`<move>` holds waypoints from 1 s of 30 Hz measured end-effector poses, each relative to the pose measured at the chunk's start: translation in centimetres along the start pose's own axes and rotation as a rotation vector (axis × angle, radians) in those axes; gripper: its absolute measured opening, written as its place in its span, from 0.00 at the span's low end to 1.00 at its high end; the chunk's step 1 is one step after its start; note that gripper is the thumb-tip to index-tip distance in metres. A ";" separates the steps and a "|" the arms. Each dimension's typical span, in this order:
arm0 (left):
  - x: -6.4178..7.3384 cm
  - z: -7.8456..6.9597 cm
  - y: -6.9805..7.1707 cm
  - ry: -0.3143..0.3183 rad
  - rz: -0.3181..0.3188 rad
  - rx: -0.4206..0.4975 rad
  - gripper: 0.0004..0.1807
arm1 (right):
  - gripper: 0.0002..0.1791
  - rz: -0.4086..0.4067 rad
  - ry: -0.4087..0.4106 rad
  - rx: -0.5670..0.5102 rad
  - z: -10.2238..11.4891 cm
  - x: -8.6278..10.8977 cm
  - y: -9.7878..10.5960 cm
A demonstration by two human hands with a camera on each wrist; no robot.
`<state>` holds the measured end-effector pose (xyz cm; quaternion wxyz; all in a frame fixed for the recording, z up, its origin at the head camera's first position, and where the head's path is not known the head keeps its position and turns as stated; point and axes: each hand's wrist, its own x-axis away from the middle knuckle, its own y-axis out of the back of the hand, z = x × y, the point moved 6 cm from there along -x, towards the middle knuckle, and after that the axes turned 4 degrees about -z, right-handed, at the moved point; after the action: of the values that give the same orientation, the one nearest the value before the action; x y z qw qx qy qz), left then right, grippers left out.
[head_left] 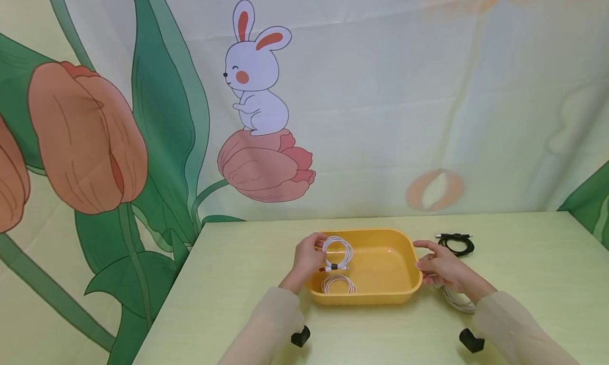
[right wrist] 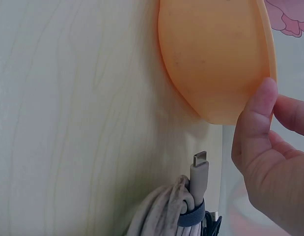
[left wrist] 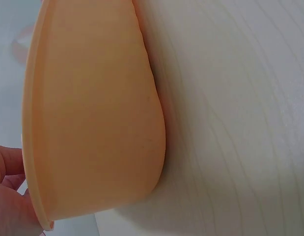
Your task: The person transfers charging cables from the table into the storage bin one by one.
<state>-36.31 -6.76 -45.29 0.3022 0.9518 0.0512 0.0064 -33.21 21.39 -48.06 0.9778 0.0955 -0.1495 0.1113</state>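
Note:
My left hand (head_left: 308, 256) is at the left rim of a yellow plastic tray (head_left: 380, 298), pinching a coiled white cable (head_left: 351, 254) over its inside. A dark tie binds that coil near its plug. Another pale coiled cable (head_left: 339, 277) lies in the tray's front left corner. At the right rim, my right hand (head_left: 444, 267) grips the edge between thumb (right wrist: 263, 96) and fingers. Below that hand a thick beige cable coil (head_left: 459, 301) rests on the table; its metal plug (right wrist: 200, 158) shows in the right wrist view. The left wrist view mostly shows the tray's outer wall (left wrist: 93, 108).
A black coiled cable (head_left: 455, 244) lies on the pale table (head_left: 537, 280), behind and right of the tray. A printed cloth (head_left: 380, 117) with a rabbit and tulips hangs along the table's back edge. Dark blocks (head_left: 301, 336) show beneath both forearms.

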 end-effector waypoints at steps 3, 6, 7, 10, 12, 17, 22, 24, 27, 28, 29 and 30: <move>0.0 0.0 -0.1 0.014 -0.001 0.007 0.20 | 0.33 0.002 0.001 -0.005 -0.1 0.0 0.0; 0.0 0.0 -0.2 0.018 -0.005 0.014 0.20 | 0.33 0.002 -0.001 -0.009 -0.1 -0.1 -0.1; 0.0 0.0 -0.3 0.022 -0.006 0.015 0.20 | 0.33 0.003 -0.001 -0.010 -0.1 -0.1 -0.1; 0.0 0.1 -0.5 0.034 -0.008 0.020 0.20 | 0.33 0.006 0.002 -0.010 -0.1 -0.1 -0.1; -0.1 0.1 -0.6 0.040 -0.009 0.025 0.20 | 0.34 0.009 0.004 -0.010 0.0 -0.1 -0.1; -0.2 0.1 -0.8 0.022 -0.017 0.014 0.21 | 0.34 0.011 0.009 -0.012 0.1 0.0 -0.1; -0.2 0.1 -1.0 -0.009 -0.028 0.019 0.22 | 0.34 0.014 0.013 -0.016 0.1 0.1 -0.2; -0.2 0.2 -1.1 -0.010 -0.029 0.029 0.22 | 0.34 0.017 0.013 -0.018 0.1 0.1 -0.2; -0.2 0.3 -1.3 0.004 -0.026 0.042 0.22 | 0.34 0.019 0.013 -0.018 0.1 0.1 -0.2; -0.2 0.4 -1.4 0.008 -0.027 0.045 0.22 | 0.34 0.018 0.014 -0.017 0.1 0.1 -0.2; -0.2 0.3 -1.4 0.011 -0.028 0.051 0.23 | 0.33 0.016 0.010 -0.018 0.1 0.1 -0.2; -0.2 0.3 -1.4 0.012 -0.030 0.053 0.23 | 0.33 0.014 0.010 -0.017 0.1 0.0 -0.2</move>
<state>-36.67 -5.79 -46.37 0.2765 0.9586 0.0675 0.0060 -33.15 21.22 -47.99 0.9785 0.0857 -0.1462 0.1174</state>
